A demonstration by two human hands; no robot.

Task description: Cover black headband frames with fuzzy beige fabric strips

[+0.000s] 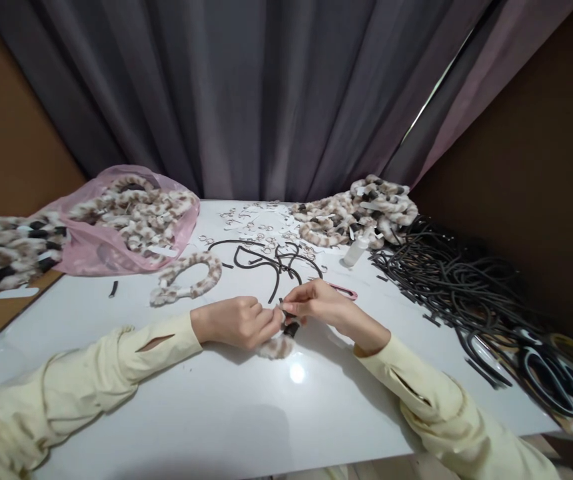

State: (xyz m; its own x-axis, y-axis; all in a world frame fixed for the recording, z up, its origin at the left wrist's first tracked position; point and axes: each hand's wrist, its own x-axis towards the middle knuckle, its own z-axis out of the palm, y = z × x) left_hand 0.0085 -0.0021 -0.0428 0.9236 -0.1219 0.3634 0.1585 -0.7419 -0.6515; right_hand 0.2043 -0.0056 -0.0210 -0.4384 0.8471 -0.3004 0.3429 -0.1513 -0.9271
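Observation:
Near the middle of the white table, my left hand (241, 322) and my right hand (324, 307) meet fingertip to fingertip. A spotted furry piece with a dark section (277, 347) shows below the fingers, partly covered by them. My left hand is closed with its fingertips pinched at this piece. The right hand pinches thumb against index finger just above the dark section; what lies in that pinch is too small to make out. Left of the hands lies a spotted furry ring (210, 275). Beyond them are loose black cords (272, 277).
A pink bag (71, 250) of furry rings stands at left. Small metal rings (251, 223) and a furry heap (391, 203) lie at the back. A small bottle (354, 254), a pink-handled tool (344, 291), a black cord pile (446, 280) and scissors (549, 380) lie right.

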